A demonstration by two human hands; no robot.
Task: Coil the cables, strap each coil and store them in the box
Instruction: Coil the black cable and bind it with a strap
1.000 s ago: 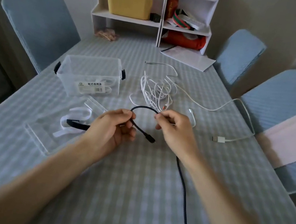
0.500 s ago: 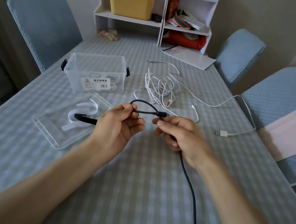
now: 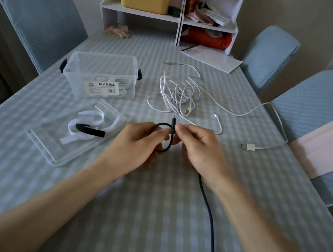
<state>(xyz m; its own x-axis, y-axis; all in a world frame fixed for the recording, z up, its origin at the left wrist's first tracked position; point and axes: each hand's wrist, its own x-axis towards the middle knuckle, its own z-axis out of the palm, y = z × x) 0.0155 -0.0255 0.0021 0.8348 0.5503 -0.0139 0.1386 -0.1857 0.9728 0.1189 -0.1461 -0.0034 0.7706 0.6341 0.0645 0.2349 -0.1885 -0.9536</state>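
Fingers of the left hand (image 3: 138, 141) pinch a small first loop of the black cable (image 3: 167, 138) where it crosses itself; the right hand (image 3: 198, 149) pinches the same cable just beside them, plug tip poking up between the two hands. From under the right wrist the rest of the cable trails down the worktop (image 3: 149, 218) and out of frame (its full length is hidden). Beyond the fingertips lies a tangle of white cables (image 3: 178, 93); beyond and to the left of the left hand stands the box (image 3: 102, 75), with white coils seemingly inside, and nearer it the lid (image 3: 52, 149) carrying straps (image 3: 88, 130). Coiling of the black cable looks barely begun. Next, I judge, the right hand should feed another turn onto the loop while the left keeps the crossing pinched.
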